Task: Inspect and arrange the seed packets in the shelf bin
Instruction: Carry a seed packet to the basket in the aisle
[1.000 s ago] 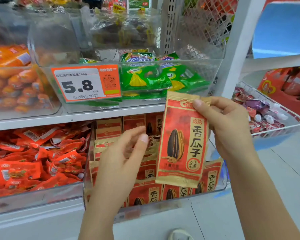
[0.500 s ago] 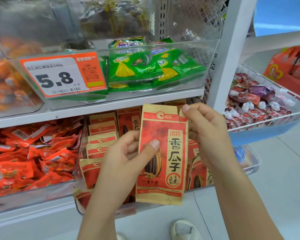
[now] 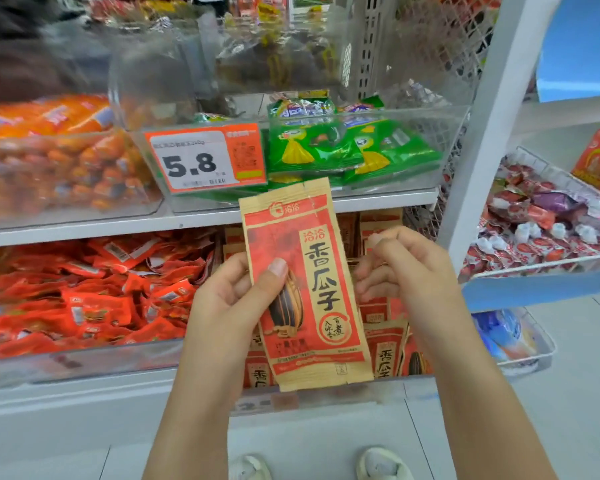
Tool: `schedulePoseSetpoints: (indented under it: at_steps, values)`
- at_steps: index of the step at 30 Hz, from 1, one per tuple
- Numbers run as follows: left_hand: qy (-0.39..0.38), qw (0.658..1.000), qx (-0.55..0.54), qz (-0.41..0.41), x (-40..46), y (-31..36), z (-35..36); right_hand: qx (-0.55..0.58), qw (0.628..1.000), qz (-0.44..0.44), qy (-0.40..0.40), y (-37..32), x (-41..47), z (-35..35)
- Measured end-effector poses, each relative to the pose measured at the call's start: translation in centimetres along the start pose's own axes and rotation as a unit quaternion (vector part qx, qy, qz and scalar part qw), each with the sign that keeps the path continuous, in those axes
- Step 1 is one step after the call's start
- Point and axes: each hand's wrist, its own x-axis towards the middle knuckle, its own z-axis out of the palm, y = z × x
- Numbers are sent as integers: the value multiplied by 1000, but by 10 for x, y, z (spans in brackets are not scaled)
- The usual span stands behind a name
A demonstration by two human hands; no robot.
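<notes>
One seed packet (image 3: pixel 305 285) upright, long axis vertical, left hand (image 3: pixel 229 299) gripping

White shelving (image 3: pixel 478 133), pale tiled floor (image 3: pixel 575 393), blue wall (image 3: pixel 582 43)
</notes>
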Motion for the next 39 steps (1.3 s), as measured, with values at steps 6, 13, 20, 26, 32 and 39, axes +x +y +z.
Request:
schedulePoseSetpoints:
  at_steps: [6, 13, 20, 26, 32, 39]
  values:
    - [94, 995, 5, 18, -62, 29, -53, -85, 983, 19, -163, -5, -65, 61]
    - [215, 976, 32, 21, -129, 46, -132, -77, 943, 89, -310, 23, -118, 131]
    - [393, 916, 76, 1, -137, 5, -253, -120, 901, 138, -393, 95, -102, 209]
    - [449, 884, 90, -94, -115, -45, -339, -163, 882, 158, -412, 166, -85, 294]
    - [526, 835, 46, -154, -135, 12, -396, -208, 833, 214, -465, 140, -88, 388]
    - [594, 777, -62, -198, -223, 150, -417, -226, 789, 301, -486, 32, -138, 497]
